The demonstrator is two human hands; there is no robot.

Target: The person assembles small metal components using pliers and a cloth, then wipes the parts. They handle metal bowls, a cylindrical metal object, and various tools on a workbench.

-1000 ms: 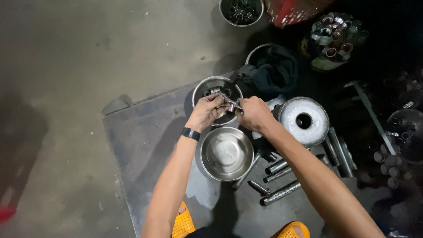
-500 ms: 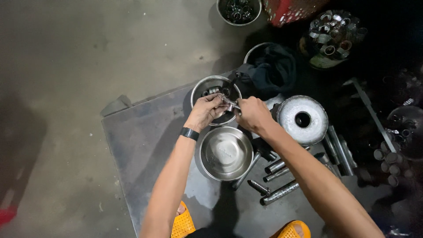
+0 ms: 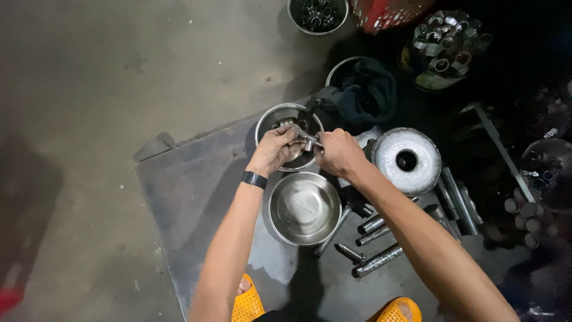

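Head view, looking straight down. Left hand (image 3: 275, 149) and right hand (image 3: 338, 152) meet over a steel bowl (image 3: 268, 125) at the far edge of a dark metal plate (image 3: 190, 197) lying on a concrete floor (image 3: 119, 71). Both hands are closed on one small metal part (image 3: 305, 139), held between them just above the bowl; left fingers curl around its left end, right fingers pinch the right end. Part is too small to tell its exact shape, looks like a short shiny fitting. More small metal pieces lie inside that bowl, partly hidden by the left hand. Black wristband (image 3: 254, 179) on the left wrist.

Empty steel bowl (image 3: 304, 210) sits just nearer the person, between the forearms, its rim touching or nearly touching the first bowl. Right of it, loose steel rods (image 3: 375, 262) lie scattered on the plate, some under the right forearm. Round silver lid with a centre hole (image 3: 407, 160) sits just right of the right hand. Dark cloth (image 3: 363, 89) lies in another bowl beyond the hands. Bowl of metal rings (image 3: 317, 13) at the top edge, well apart. Heap of metal rings (image 3: 448, 48) top right, dim. Orange sandals (image 3: 247, 304) at the bottom edge.
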